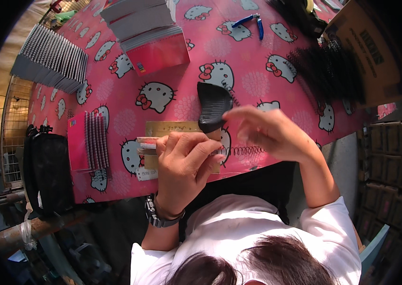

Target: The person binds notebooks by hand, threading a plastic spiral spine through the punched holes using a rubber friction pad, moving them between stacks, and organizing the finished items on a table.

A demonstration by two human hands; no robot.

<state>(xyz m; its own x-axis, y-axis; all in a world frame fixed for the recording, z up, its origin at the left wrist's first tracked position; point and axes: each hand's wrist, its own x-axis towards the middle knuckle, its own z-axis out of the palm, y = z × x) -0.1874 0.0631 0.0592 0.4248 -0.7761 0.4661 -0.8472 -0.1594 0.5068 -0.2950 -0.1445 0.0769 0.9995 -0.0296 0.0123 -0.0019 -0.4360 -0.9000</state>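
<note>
The left hand [184,159] presses its fingers together on a thin booklet [172,137] lying on the surface [129,118]. The right hand [270,133], blurred, probably pinches a black wire coil [241,151] just below its fingers. The coil looks light and springy; hold it near 1 end.

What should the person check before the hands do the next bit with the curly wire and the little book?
1. Left hand presses the small booklet flat on the pink cartoon-cat tablecloth: ok.
2. Black spiral wire lies along the booklet's right edge: ok.
3. Right hand is at the wire's end: cannot tell, the fingers are blurred.
4. Wire threaded through the punched holes: cannot tell, the left hand hides them.
5. Black curved plastic piece sits clear of the booklet: not ok, it overlaps the top edge.
6. Blue-handled pliers are on the table: ok, though at the far side.
</note>
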